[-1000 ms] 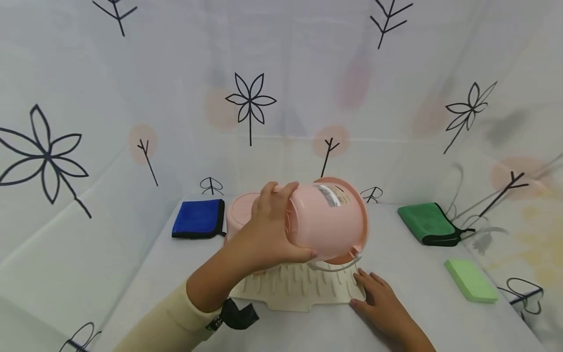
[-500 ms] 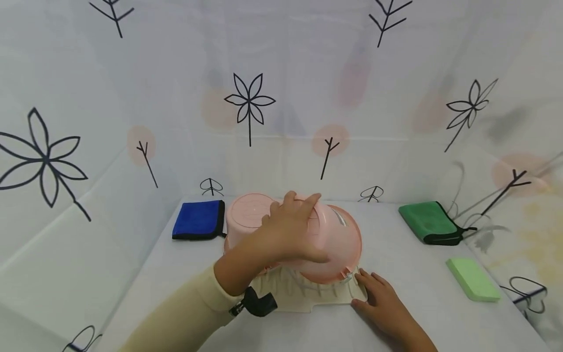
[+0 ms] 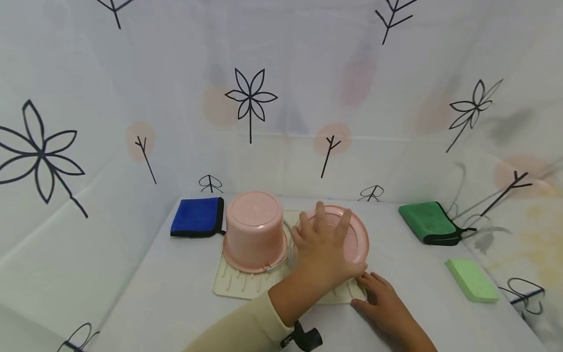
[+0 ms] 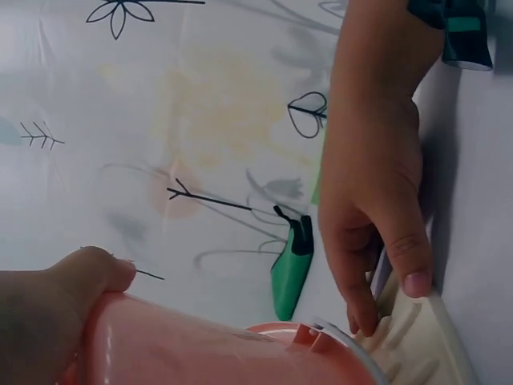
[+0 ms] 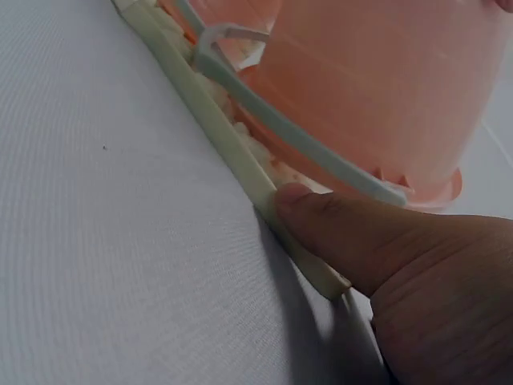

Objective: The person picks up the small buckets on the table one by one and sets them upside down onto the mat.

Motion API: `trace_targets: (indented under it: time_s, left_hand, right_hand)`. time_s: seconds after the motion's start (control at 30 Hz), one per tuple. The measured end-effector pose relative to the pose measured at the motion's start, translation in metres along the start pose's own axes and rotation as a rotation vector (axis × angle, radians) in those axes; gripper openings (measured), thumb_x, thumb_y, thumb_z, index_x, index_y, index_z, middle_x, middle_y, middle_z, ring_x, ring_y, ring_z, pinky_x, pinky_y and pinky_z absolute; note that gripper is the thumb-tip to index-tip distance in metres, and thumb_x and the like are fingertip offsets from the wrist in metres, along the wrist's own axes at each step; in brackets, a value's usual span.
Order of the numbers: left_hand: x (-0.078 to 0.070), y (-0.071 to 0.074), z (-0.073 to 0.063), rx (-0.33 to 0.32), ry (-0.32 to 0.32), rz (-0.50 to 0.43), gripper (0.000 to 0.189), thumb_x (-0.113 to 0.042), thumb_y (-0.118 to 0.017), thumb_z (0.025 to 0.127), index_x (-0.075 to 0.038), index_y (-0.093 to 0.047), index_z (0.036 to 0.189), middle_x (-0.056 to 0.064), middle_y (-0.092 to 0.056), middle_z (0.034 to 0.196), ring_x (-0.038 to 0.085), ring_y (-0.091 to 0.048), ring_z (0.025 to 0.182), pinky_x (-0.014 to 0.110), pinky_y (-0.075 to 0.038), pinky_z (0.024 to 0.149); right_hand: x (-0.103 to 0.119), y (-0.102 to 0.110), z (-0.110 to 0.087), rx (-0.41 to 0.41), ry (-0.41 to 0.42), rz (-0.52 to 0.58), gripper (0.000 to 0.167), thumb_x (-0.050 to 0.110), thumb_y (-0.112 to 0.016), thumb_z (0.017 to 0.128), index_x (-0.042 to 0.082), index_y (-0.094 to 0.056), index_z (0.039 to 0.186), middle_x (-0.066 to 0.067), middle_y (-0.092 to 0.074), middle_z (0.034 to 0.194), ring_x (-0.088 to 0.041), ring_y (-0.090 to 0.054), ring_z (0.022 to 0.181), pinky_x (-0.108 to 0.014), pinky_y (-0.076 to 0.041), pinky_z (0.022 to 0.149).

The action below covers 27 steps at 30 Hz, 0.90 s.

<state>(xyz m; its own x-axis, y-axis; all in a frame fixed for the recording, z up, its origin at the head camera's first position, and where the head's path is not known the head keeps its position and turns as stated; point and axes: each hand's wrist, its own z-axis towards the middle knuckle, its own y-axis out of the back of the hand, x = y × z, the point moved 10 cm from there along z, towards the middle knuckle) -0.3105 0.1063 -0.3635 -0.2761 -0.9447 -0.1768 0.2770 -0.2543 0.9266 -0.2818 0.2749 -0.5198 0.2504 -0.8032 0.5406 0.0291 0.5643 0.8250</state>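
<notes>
Two pink buckets stand upside down on a cream ridged draining mat [image 3: 233, 283]. My left hand [image 3: 323, 252] grips the right-hand bucket [image 3: 359, 237] from above, its fingers spread over the upturned base. In the left wrist view my left thumb [image 4: 100, 269] lies against that bucket's base edge. The other bucket [image 3: 255, 239] sits to the left, apart from both hands. With thumb and fingers my right hand [image 3: 382, 303] pinches the mat's near right corner. A pale bail handle [image 5: 296, 136] runs along the held bucket's rim in the right wrist view. My left wrist hides part of the mat.
A folded blue cloth [image 3: 196, 216] with black edging lies at the back left. At the back right is a folded green cloth [image 3: 428, 222], with a light green sponge [image 3: 471, 280] in front of it. Patterned white curtain [image 3: 286, 98] encloses the table's back and sides.
My left hand has brought the tilted bucket down and turned it fully upside down onto the mat's right part. My right hand has stayed on the mat's corner.
</notes>
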Motion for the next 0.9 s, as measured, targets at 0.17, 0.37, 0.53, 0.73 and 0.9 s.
trace_targets:
  time_s: [0.17, 0.37, 0.53, 0.73, 0.9]
  left_hand:
    - [-0.016, -0.006, 0.005, -0.049, 0.008, -0.041, 0.117, -0.087, -0.070, 0.068, -0.056, -0.009, 0.163, 0.013, -0.006, 0.175, 0.053, -0.021, 0.153, 0.074, -0.034, 0.109]
    - [-0.029, -0.012, 0.012, -0.027, 0.042, 0.034, 0.108, -0.089, -0.062, 0.076, -0.058, -0.005, 0.163, 0.017, -0.005, 0.175, 0.056, -0.017, 0.154, 0.076, -0.036, 0.107]
    - [-0.024, -0.021, 0.028, -0.012, 0.107, 0.123, 0.099, -0.092, -0.050, 0.082, -0.054, -0.010, 0.164, 0.018, -0.010, 0.175, 0.060, -0.020, 0.152, 0.079, -0.033, 0.109]
    - [-0.022, -0.029, 0.045, 0.030, 0.142, 0.111, 0.093, -0.090, -0.045, 0.085, -0.050, -0.017, 0.165, 0.017, -0.014, 0.174, 0.058, -0.021, 0.153, 0.079, -0.032, 0.110]
    - [-0.021, -0.032, 0.054, 0.075, 0.178, 0.136, 0.093, -0.091, -0.045, 0.084, -0.052, -0.018, 0.164, 0.017, -0.015, 0.174, 0.057, -0.021, 0.153, 0.075, -0.031, 0.112]
  right_hand:
    - [0.002, 0.007, 0.004, -0.034, 0.040, -0.014, 0.066, 0.038, -0.087, 0.084, 0.010, -0.066, 0.140, -0.014, -0.062, 0.148, -0.048, -0.048, 0.140, -0.069, -0.039, 0.108]
    - [0.003, 0.004, 0.007, -0.037, 0.079, 0.000, 0.067, 0.034, -0.089, 0.083, 0.018, -0.065, 0.143, -0.004, -0.063, 0.148, -0.039, -0.053, 0.139, -0.054, -0.041, 0.112]
    - [-0.004, -0.007, 0.005, 0.056, -0.036, 0.021, 0.071, 0.043, -0.083, 0.088, 0.010, -0.062, 0.146, -0.013, -0.056, 0.155, -0.051, -0.041, 0.146, -0.075, -0.033, 0.112]
    - [-0.009, -0.009, 0.003, 0.101, -0.094, -0.012, 0.074, 0.047, -0.081, 0.089, 0.005, -0.061, 0.146, -0.017, -0.050, 0.159, -0.052, -0.036, 0.148, -0.075, -0.032, 0.114]
    - [-0.009, -0.008, 0.002, 0.096, -0.093, -0.004, 0.074, 0.048, -0.081, 0.088, 0.006, -0.061, 0.146, -0.017, -0.050, 0.159, -0.051, -0.037, 0.148, -0.075, -0.032, 0.114]
